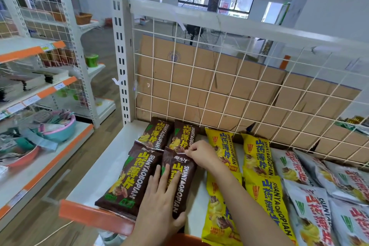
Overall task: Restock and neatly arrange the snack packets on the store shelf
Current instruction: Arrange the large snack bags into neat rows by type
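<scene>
Pressing flat on the front-right brown packet (pixel 187 185), the left grip (pixel 159 201) (a bare hand) lies open, its fingers straight and close together on the packet's face and its thumb at the packet's lower end, just behind the orange front edge (pixel 89 213) of the shelf (pixel 111 158). This packet lies lengthwise near the shelf's front left corner, touching the front-left brown packet (pixel 127 177) beside it. The right grip (pixel 201 155), reaching in over the yellow packets (pixel 265 195), is curled and pinches the top sealed edge of the same front-right brown packet between thumb and fingertips. Yellow packets fill the middle of the shelf in two columns, and silver packets (pixel 311 205) overlap one another towards the right edge. Farther back, two rear brown packets (pixel 157 136) lie side by side against the shelf's back edge, their lower ends tucked under the tops of the front pair. A white wire mesh (pixel 219 90) stands upright along that back edge, with flat cardboard (pixel 179 78) behind it and a floor fan (pixel 193 34) beyond. Another shelving unit (pixel 40 168) off to the left carries plastic bowls (pixel 60 132).
</scene>
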Motion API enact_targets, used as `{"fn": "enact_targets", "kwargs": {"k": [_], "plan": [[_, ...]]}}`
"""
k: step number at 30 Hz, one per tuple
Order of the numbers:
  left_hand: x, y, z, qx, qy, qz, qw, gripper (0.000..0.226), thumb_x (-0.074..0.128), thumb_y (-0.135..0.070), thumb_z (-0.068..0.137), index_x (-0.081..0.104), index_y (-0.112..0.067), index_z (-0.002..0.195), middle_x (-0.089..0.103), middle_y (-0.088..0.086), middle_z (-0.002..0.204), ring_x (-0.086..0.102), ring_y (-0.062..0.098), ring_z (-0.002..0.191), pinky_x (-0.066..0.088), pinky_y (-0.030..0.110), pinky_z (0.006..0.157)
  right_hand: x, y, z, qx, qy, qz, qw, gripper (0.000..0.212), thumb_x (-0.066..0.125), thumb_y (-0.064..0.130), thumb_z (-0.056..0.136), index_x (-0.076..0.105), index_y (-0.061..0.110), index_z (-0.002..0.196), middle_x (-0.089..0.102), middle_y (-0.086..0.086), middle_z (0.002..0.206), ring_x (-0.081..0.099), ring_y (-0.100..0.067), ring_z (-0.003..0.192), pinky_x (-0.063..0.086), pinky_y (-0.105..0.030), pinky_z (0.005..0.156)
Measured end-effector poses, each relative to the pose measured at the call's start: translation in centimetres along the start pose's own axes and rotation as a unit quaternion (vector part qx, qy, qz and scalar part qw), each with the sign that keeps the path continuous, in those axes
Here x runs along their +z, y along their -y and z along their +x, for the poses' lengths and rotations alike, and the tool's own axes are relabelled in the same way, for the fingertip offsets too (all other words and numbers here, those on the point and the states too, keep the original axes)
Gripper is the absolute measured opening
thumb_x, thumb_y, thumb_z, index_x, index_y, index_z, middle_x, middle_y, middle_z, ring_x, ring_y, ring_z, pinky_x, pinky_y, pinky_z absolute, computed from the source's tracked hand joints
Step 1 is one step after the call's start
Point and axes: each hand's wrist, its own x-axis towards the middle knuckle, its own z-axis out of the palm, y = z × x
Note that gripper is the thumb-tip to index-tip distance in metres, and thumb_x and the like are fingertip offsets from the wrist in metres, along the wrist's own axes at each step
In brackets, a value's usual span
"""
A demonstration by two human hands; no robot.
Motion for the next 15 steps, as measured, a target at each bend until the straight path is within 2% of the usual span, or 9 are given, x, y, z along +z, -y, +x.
{"fn": "enact_targets", "kwargs": {"k": [1,3,6,8,10,11,13,15], "plan": [[-0.1,0.0,-0.1,0.004,0.003,0.002,1.000,0.090,0.043,-0.060,0.050,0.044,-0.019,0.130,0.054,0.013,0.133,0.034,0.029,0.127,0.009,0.035,0.107,0.1,0.0,0.0,0.003,-0.003,-0.004,1.000,0.046,0.057,0.029,0.091,0.042,0.018,0.049,0.040,0.002,0.054,0.039,-0.013,0.054,0.024,-0.022,0.047],[-0.5,0.1,-0.2,0.019,0.005,0.001,1.000,0.087,0.044,-0.061,0.054,0.046,-0.019,0.130,0.055,0.010,0.133,0.034,0.026,0.128,0.010,0.037,0.107,0.2,0.0,-0.1,0.002,-0.008,-0.014,1.000,0.039,0.057,0.032,0.090,0.050,0.017,0.054,0.046,0.000,0.058,0.046,-0.017,0.060,0.028,-0.025,0.049],[-1.4,1.2,-0.5,0.040,-0.028,0.004,0.999,0.071,0.045,-0.064,0.067,0.053,-0.025,0.126,0.054,0.002,0.134,0.035,0.020,0.128,0.010,0.034,0.109,0.1,0.2,-0.2,-0.017,-0.044,-0.039,0.998,0.019,0.058,0.036,0.087,0.063,0.019,0.081,0.063,0.000,0.088,0.058,-0.019,0.086,0.039,-0.028,0.065],[-2.1,2.9,-0.6,0.026,-0.064,0.015,0.997,0.062,0.043,-0.062,0.074,0.055,-0.028,0.125,0.054,-0.002,0.135,0.036,0.017,0.128,0.010,0.033,0.110,-0.1,0.3,-0.4,-0.034,-0.068,-0.039,0.996,0.017,0.059,0.037,0.086,0.063,0.021,0.090,0.063,0.002,0.099,0.057,-0.018,0.096,0.039,-0.028,0.070],[-2.6,5.0,-0.5,-0.008,-0.084,0.023,0.996,0.060,0.040,-0.060,0.078,0.052,-0.029,0.128,0.055,-0.001,0.133,0.037,0.018,0.126,0.018,0.037,0.111,-0.2,0.5,-0.7,-0.054,-0.080,-0.037,0.995,0.017,0.059,0.037,0.086,0.062,0.022,0.093,0.061,0.002,0.099,0.057,-0.018,0.098,0.040,-0.029,0.073],[-2.9,6.0,-0.5,-0.025,-0.080,0.028,0.996,0.059,0.037,-0.060,0.080,0.049,-0.030,0.130,0.056,0.001,0.132,0.039,0.020,0.125,0.028,0.042,0.108,-0.1,0.6,-0.9,-0.064,-0.082,-0.038,0.994,0.018,0.059,0.037,0.086,0.062,0.022,0.096,0.060,0.001,0.100,0.056,-0.018,0.099,0.042,-0.030,0.076],[-3.3,7.4,-0.3,-0.051,-0.053,0.029,0.997,0.059,0.032,-0.061,0.083,0.046,-0.030,0.131,0.057,0.005,0.131,0.048,0.027,0.121,0.047,0.050,0.090,0.3,0.9,-1.3,-0.077,-0.076,-0.041,0.993,0.027,0.058,0.037,0.087,0.060,0.021,0.108,0.058,0.000,0.110,0.053,-0.019,0.105,0.041,-0.030,0.084],[-3.6,7.9,0.0,-0.064,-0.033,0.004,0.997,0.063,0.037,-0.060,0.078,0.043,-0.029,0.132,0.056,0.010,0.131,0.058,0.034,0.113,0.054,0.049,0.076,1.1,1.2,-1.9,-0.089,-0.060,-0.042,0.993,0.039,0.057,0.038,0.088,0.054,0.020,0.122,0.052,-0.003,0.123,0.048,-0.022,0.115,0.037,-0.030,0.094]]}}
